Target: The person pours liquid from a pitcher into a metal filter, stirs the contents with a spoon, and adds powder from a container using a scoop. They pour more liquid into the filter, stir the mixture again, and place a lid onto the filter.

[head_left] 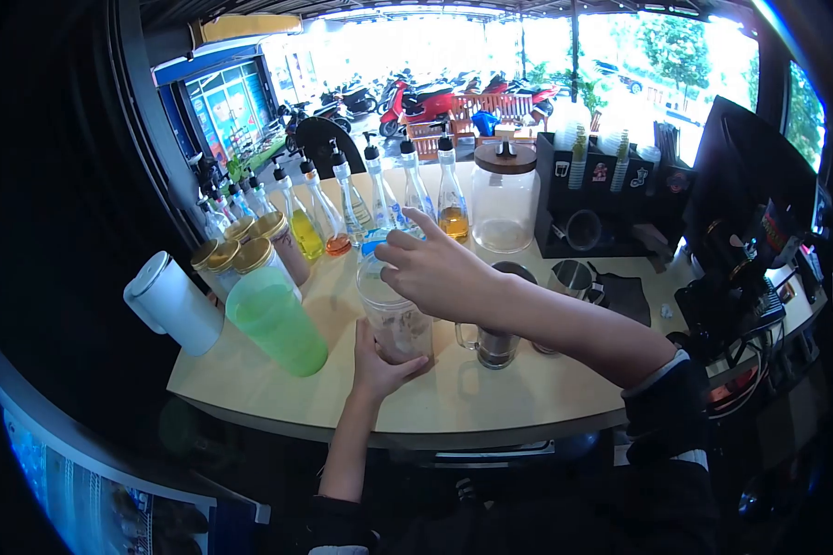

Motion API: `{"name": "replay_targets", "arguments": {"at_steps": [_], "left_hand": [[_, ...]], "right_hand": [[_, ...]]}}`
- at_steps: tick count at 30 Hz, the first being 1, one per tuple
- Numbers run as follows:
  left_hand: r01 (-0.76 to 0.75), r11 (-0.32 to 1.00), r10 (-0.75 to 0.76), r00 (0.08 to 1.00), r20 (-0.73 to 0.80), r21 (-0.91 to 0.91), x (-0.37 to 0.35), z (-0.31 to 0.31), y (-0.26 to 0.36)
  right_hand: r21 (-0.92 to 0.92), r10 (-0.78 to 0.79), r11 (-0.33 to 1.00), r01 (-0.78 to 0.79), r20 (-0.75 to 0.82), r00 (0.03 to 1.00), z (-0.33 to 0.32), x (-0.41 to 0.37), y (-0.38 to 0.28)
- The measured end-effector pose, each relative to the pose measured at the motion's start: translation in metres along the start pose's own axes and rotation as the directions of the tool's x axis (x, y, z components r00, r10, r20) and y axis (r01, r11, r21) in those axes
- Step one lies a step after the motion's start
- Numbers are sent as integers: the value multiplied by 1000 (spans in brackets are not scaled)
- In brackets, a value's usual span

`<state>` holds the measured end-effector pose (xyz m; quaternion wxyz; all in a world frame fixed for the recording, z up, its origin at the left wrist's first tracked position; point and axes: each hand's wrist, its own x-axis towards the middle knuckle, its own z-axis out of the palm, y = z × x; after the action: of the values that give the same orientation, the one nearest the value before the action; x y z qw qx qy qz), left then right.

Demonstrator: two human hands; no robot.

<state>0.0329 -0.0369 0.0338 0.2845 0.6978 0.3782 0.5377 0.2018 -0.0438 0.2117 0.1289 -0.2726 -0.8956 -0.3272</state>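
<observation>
A tall clear plastic container (400, 324) with brownish contents stands on the counter in front of me. My left hand (387, 365) is wrapped round its lower part. Above its mouth is my right hand (440, 268), fingers curled and one finger pointing up; what they pinch is hidden. A bit of blue rim or lid (370, 248) shows beside those fingers. Under my right forearm stands a glass mug (498, 347), partly covered by the arm. Left of the container is a translucent green pitcher (278, 324).
A white jug (174, 301) and gold-lidded jars (254, 254) stand at the left. Pump bottles (350, 196) line the back, beside a wooden-lidded glass jar (504, 203). A black cup holder (611, 217), metal cup (569, 276) and dark monitor (754, 185) are at the right.
</observation>
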Motion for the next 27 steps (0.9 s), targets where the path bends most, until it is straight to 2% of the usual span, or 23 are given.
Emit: {"name": "replay_targets", "arguments": {"at_steps": [1,3,4,5,6,8,10,11,12,13,14,15,16,17,18,19,20,21,22,23,24,27], "left_hand": [[2,1000,-2,1000,-1,1,0,0,1],[110,964,-114,994,0,-241,-2,4,3],[113,963,-116,993,4,-245,-2,5,-3],[90,992,-92,995,-27,-93,-2,3,-16],[67,996,-64,997,-53,61,-2,2,-23],[95,993,-92,995,-37,76,-1,2,-18],[117,993,-114,989,-90,31,-2,2,-14],[52,990,-39,995,-97,134,-2,0,-21],[49,991,-37,995,-97,126,0,-4,-17],[-106,972,150,967,-206,209,2,-9,-9],[-244,920,336,895,-293,308,5,-10,-4],[-252,919,341,894,-292,302,5,-8,-4],[-299,902,404,839,-365,313,2,-7,-5],[-342,880,462,773,-434,328,3,-5,-5],[-347,879,465,773,-432,326,4,-2,4],[-435,841,532,774,-343,321,4,3,20],[-518,798,594,764,-252,308,4,8,34],[-517,799,592,766,-250,306,6,13,46],[-547,795,591,795,-137,262,10,17,57],[-571,792,589,808,-22,215,14,22,64],[-572,791,590,808,-19,216,18,29,68],[-421,906,416,905,86,38,26,41,71]], "right_hand": [[56,19,998,-16,-58,998,0,-2,1],[111,44,993,-32,-107,993,-4,-9,6],[184,114,979,-81,-173,978,-8,-16,9],[258,188,958,-126,-233,954,-11,-23,13],[256,192,958,-132,-226,955,-14,-33,18],[370,367,897,-241,-323,872,-21,-59,27],[380,503,848,-370,-354,789,-25,-91,33],[447,592,786,-427,-347,727,-20,-110,38],[511,675,716,-475,-335,658,-11,-132,43],[533,721,680,-504,-356,595,-4,-153,47],[557,764,639,-530,-376,525,5,-174,49],[590,830,551,-590,-318,458,16,-197,51],[617,887,455,-642,-257,383,28,-219,52],[614,887,457,-643,-263,379,45,-241,54],[647,923,379,-662,-215,319,65,-262,55],[675,953,297,-675,-161,258,81,-275,54],[675,954,294,-677,-160,255,91,-281,50],[740,978,183,-647,-69,197,98,-287,47],[791,989,68,-607,26,145,106,-291,44],[810,989,78,-581,10,147,116,-292,42],[812,989,77,-579,10,145,124,-293,39],[861,987,55,-506,30,158,139,-292,32]]}}
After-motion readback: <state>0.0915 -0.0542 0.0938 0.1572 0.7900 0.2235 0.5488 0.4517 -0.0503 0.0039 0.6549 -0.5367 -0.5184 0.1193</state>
